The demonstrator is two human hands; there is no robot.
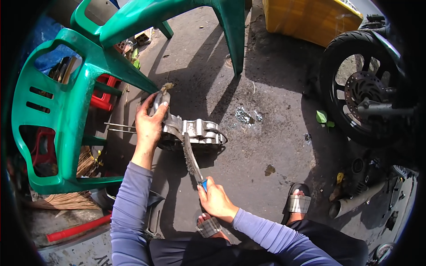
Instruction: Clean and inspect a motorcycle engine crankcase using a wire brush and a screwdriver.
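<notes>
A grey metal engine [202, 130] with ribbed casings rests on the dark ground in front of me. Two thin metal rods stick out at its left side. My left hand [150, 122] is closed around the upper left part of the engine, thumb on top. In my right hand [216, 200] is a wire brush [192, 163], gripped by its blue handle. The brush's far end lies against or just over the engine's near side; exact contact is hard to make out. Its dark bristles face left.
Green plastic chairs [91, 66] stand at the left and far side. A motorcycle wheel [355, 84] with a brake disc is at right, below a yellow box [310, 20]. A metal pipe [355, 201] lies near right. A straw broom [66, 200] and red tube [80, 228] are near left.
</notes>
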